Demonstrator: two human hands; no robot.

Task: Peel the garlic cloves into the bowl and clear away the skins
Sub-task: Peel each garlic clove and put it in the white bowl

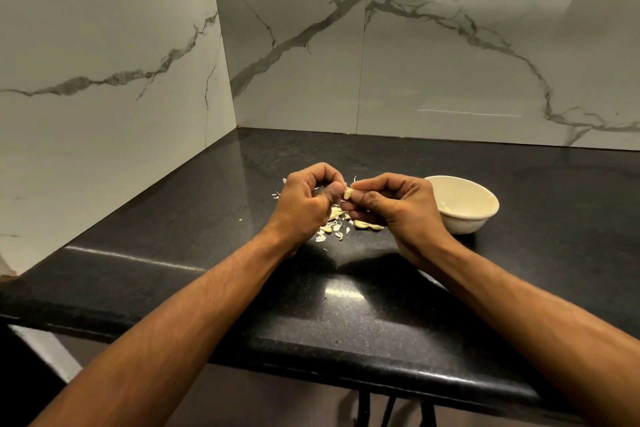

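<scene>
Both hands, left hand (308, 198) and right hand (394, 204), pinching one garlic clove (348, 193) (mostly hidden), bowl (464, 215) contents unclear

Black speckled stone countertop (346, 315), glossy, set in a marble-tiled corner. On it: white bowl (462, 203) to the right, loose pile of garlic cloves (369, 225) and papery skins (329, 232) left of the bowl, few stray flakes around.

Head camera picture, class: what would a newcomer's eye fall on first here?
Two hands meet mid-frame above the black countertop, the left hand and right hand both pinching one garlic clove. Beneath them lies a scatter of cloves and skins, and a white bowl stands just to their right.
</scene>
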